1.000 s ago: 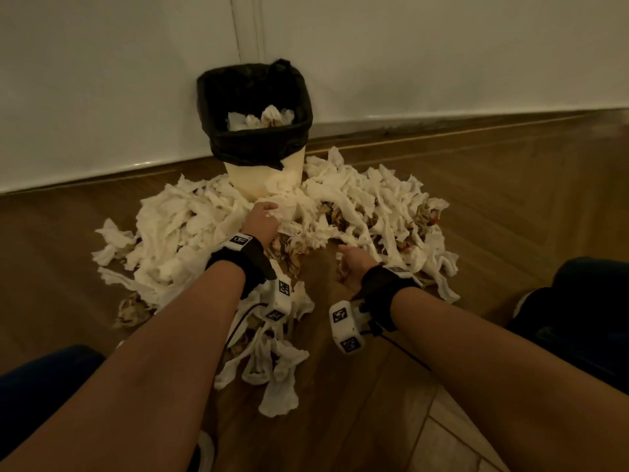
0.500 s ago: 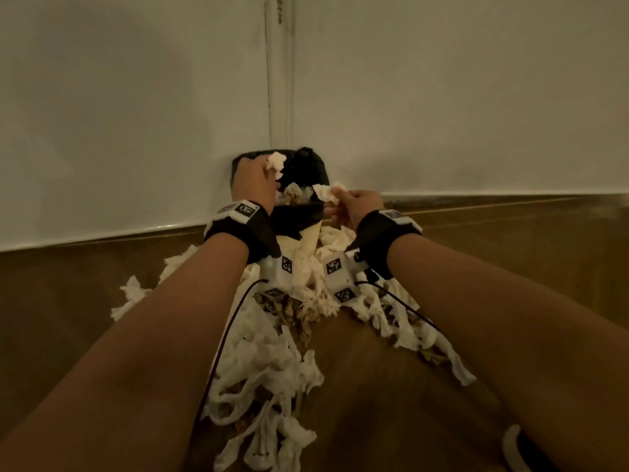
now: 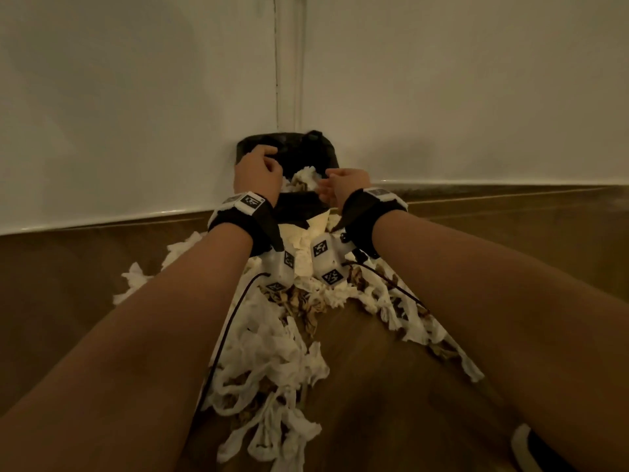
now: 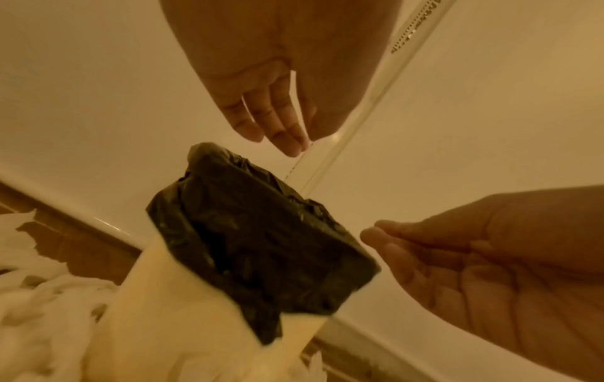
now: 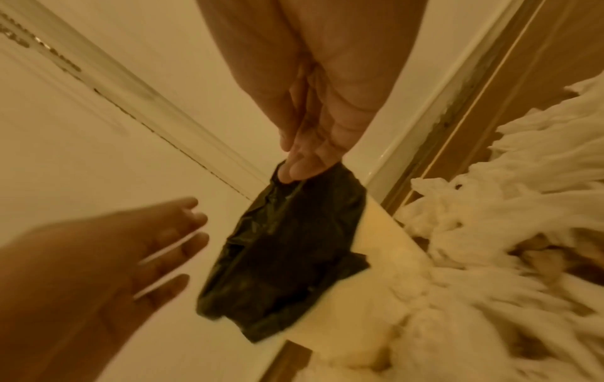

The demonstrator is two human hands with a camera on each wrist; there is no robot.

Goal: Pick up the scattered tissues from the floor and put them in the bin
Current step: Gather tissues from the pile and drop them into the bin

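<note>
The cream bin (image 3: 315, 223) with a black liner (image 3: 289, 141) stands in the wall corner, crumpled tissues (image 3: 304, 175) showing in its mouth. A big heap of white tissues (image 3: 272, 352) lies on the wooden floor in front of it. My left hand (image 3: 269, 158) hovers over the bin's left rim, fingers relaxed and empty; the left wrist view shows the left hand (image 4: 278, 134) hanging above the liner (image 4: 261, 240). My right hand (image 3: 326, 189) is at the right rim, fingers straight, holding nothing. In the right wrist view the right hand (image 5: 300, 168) has its fingertips at the liner's edge (image 5: 287, 258).
White walls meet in a corner with a vertical trim strip (image 3: 287, 63) right behind the bin. Tissues spread left (image 3: 136, 277) and right (image 3: 408, 321) of the bin. A shoe (image 3: 531, 451) is at the bottom right. Bare wood floor (image 3: 391, 386) lies between my forearms.
Both hands rose from the floor pile to the bin carrying tissue pieces. They have since let go over the bin's mouth and are empty now.
</note>
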